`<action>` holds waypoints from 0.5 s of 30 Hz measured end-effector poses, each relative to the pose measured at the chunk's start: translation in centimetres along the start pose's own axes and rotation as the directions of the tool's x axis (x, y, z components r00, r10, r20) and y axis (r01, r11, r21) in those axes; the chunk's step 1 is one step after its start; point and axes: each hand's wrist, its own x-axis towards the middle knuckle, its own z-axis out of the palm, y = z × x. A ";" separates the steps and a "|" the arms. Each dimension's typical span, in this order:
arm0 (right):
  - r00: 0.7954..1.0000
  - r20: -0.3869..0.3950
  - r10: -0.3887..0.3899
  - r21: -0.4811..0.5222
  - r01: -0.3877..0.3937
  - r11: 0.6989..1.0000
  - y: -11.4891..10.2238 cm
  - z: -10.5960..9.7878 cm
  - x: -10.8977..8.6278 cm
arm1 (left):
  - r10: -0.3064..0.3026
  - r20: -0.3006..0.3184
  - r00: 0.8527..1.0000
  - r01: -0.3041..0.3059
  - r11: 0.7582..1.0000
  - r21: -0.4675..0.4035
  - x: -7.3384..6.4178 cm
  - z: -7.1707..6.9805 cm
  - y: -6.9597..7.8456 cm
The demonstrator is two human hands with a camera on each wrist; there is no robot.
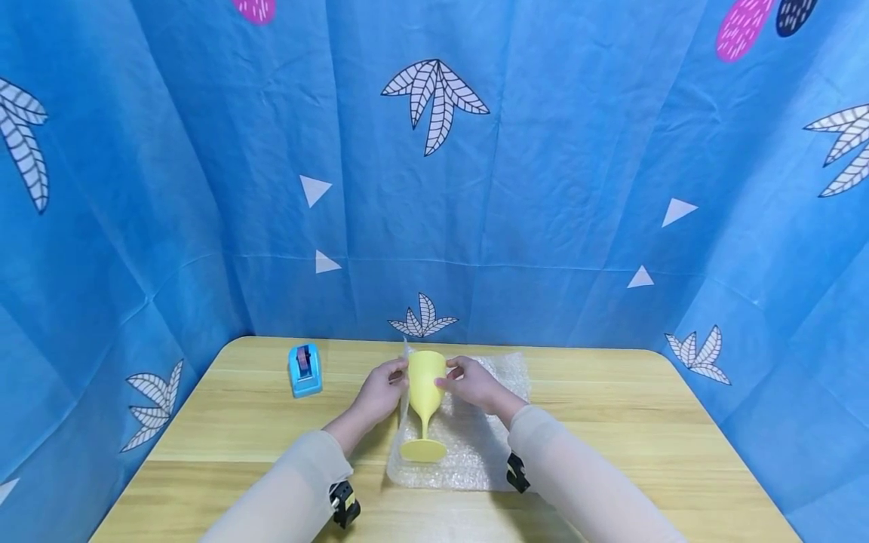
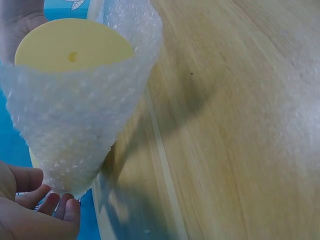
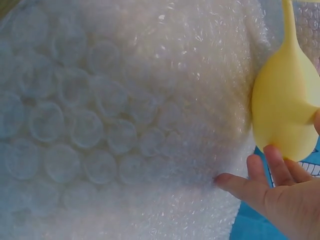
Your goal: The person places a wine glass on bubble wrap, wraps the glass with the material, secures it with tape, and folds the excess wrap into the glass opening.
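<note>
A yellow goblet (image 1: 425, 381) lies on a sheet of bubble wrap (image 1: 468, 452), its round foot towards me and its bowl away. My left hand (image 1: 377, 392) is at the left of the bowl, where its thumb and fingers pinch a raised edge of the wrap. In the left wrist view this raised wrap (image 2: 75, 115) covers the bowl and leaves part of the foot (image 2: 75, 45) showing. From the right, my right hand (image 1: 478, 386) holds the bowl near the rim, thumb on its side. The right wrist view has some fingertips (image 3: 274, 154) against the rim end.
A blue tape dispenser (image 1: 305, 370) with a roll in it stands on the wooden table (image 1: 611, 422), left of the wrap. Blue patterned curtain (image 1: 543, 188) surrounds the table's back and sides. The wrap extends to the right, under my right forearm.
</note>
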 end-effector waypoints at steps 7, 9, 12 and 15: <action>1.000 0.025 0.001 0.027 -0.002 1.000 0.1 -0.2 0.1 | 0.029 -0.002 1.000 -0.029 1.000 -0.011 0.1 0.1 -0.2; 1.000 0.027 0.012 0.018 -0.013 1.000 0.0 -0.2 0.1 | 0.033 0.000 0.999 -0.033 0.999 -0.014 0.0 0.0 -0.1; 0.999 0.008 0.034 -0.010 -0.034 0.999 -0.2 -0.2 0.1 | 0.034 0.010 0.999 -0.034 0.999 -0.026 0.0 0.0 -0.1; 0.999 -0.035 0.041 -0.040 -0.042 0.998 -0.3 -0.1 0.2 | 0.034 0.024 0.999 -0.033 0.999 -0.031 0.1 0.1 -0.1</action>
